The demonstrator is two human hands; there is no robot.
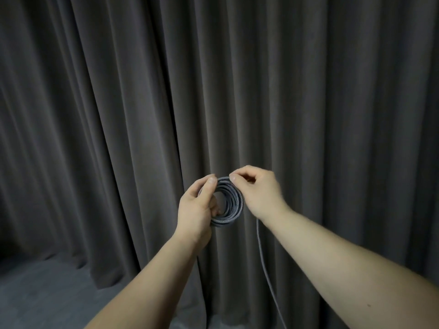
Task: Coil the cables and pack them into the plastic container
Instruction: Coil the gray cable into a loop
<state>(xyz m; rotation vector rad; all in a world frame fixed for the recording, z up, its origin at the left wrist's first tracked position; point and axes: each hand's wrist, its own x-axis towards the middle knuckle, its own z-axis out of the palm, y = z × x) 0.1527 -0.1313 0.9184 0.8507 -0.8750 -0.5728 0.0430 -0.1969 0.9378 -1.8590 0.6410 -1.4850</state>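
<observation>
Cable (228, 203) coil pinched in left hand (197, 207) to keep loops stacked; right hand (256, 193) pinches top strand, feeding slack tail (261, 252) on.

place: curtained indoor room | evidence: pleated grey curtain (142, 115), grey floor (47, 293)

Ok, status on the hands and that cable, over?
Left hand grips the coil. Right hand pinches its top strand. Loose tail hangs below. Container not in view.
</observation>
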